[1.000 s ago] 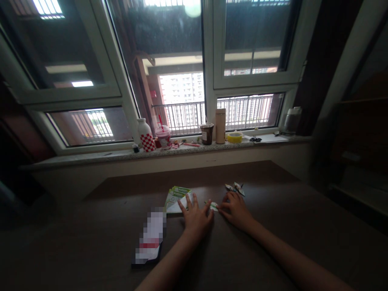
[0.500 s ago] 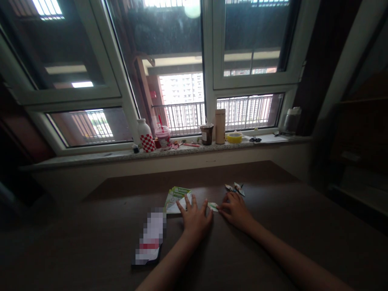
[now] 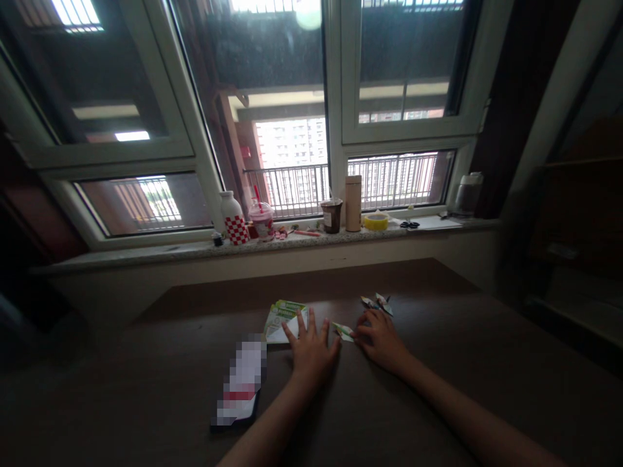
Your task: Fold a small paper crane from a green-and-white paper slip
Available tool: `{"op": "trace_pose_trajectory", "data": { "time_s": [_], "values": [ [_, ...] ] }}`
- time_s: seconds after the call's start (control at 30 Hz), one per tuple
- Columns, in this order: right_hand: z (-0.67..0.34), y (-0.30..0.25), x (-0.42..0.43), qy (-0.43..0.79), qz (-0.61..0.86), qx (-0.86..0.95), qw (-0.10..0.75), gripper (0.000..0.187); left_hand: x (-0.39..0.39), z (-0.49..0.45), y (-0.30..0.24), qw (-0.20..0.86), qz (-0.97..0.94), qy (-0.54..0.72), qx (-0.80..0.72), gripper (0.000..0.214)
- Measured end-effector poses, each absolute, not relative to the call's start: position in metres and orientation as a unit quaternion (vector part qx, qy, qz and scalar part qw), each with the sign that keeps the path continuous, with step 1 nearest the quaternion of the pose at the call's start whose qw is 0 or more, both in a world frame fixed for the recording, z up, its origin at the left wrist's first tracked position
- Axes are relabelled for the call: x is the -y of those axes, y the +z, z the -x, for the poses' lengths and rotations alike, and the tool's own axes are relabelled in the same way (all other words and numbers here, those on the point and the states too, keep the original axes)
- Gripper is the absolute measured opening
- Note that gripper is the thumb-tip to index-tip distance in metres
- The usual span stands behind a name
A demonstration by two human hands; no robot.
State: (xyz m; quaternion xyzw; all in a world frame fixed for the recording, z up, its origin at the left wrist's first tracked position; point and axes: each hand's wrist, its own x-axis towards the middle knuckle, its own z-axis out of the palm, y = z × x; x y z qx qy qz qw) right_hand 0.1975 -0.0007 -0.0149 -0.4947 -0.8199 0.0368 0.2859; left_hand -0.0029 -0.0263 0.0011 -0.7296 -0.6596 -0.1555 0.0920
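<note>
A small folded green-and-white paper (image 3: 343,332) lies between my hands. My right hand (image 3: 383,340) has its fingers drawn together and pinches the right end of this paper. My left hand (image 3: 313,349) is open, with the fingers spread flat over the table just left of it. Its fingertips reach the lower right part of a stack of green-and-white printed papers (image 3: 275,316), where a white folded face shows. Beyond my right hand rest several small folded paper pieces (image 3: 383,303), partly hidden by the fingers.
A phone (image 3: 243,383), its screen blurred out, lies left of my left forearm on the brown table (image 3: 160,376). Along the windowsill stand a checkered bottle (image 3: 236,220), drink cups (image 3: 332,216), a tan flask (image 3: 354,204), yellow tape (image 3: 376,222) and scissors (image 3: 409,224).
My left hand has shifted slightly left, its fingers a little off the small folded paper. That paper has turned slightly and more of it shows. My right hand stays almost where it was.
</note>
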Motion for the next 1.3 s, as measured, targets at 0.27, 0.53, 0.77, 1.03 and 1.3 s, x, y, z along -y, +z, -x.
{"op": "trace_pose_trajectory", "data": {
  "time_s": [0.27, 0.53, 0.77, 1.03, 1.3],
  "values": [
    [-0.197, -0.016, 0.0, 0.045, 0.476, 0.826, 0.298, 0.018, 0.023, 0.001, -0.001, 0.092, 0.758, -0.187, 0.618, 0.038],
    [-0.197, -0.021, -0.005, 0.056, 0.468, 0.824, 0.315, 0.023, 0.018, -0.001, 0.002, 0.065, 0.768, -0.188, 0.608, 0.019],
    [-0.199, -0.025, -0.009, 0.06, 0.476, 0.815, 0.324, 0.015, 0.016, 0.002, 0.003, -0.001, 0.758, -0.249, 0.604, 0.014],
    [-0.199, -0.026, -0.011, 0.06, 0.457, 0.811, 0.36, 0.003, 0.014, 0.003, 0.002, -0.015, 0.741, -0.301, 0.6, 0.013],
    [-0.199, -0.021, -0.01, 0.048, 0.459, 0.808, 0.366, 0.007, 0.015, 0.004, 0.002, -0.001, 0.735, -0.309, 0.603, 0.018]
  ]
}}
